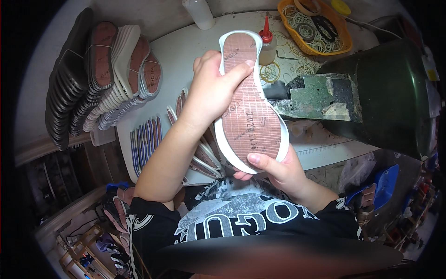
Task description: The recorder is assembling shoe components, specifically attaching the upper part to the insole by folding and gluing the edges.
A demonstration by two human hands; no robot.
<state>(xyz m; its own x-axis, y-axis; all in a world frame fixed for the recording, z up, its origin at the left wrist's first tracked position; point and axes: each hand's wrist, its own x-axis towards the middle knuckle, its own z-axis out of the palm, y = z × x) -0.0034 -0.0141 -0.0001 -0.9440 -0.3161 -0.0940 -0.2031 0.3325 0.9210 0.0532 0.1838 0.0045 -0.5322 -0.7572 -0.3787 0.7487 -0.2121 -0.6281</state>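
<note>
A single shoe sole [241,109] is held up in the middle of the frame, running from upper centre down toward lower centre, in front of the desk [181,49]. It is long and waisted: rounded and narrower at the top end, pinched in the middle, broad and rounded at the bottom. Its face is a reddish brown crossed by a fine pale grid, with dark printed marks scattered over it, the largest running lengthwise on the lower half. A smooth white border rings the face, wider along the lower part.

The left grip [213,90] is closed on the narrow end, from its left side: the thumb lies across the brown face, its tip near the right border, and the fingers bend behind the sole, only partly visible. The right grip [284,169] holds the broad end from the lower right, thumb pressed flat on the face near the bottom edge, fingertips showing just below the white border. Both are thus narrowed to the thickness of the sole.

Strapped stacks of soles [69,88] in black, brown, white and grey stand at the upper left. Behind the held sole, at upper centre, a bottle with a red nozzle [267,53] stands near scattered rubber bands; an orange basket [344,38] sits at the upper right, above a dark green machine [390,97].
</note>
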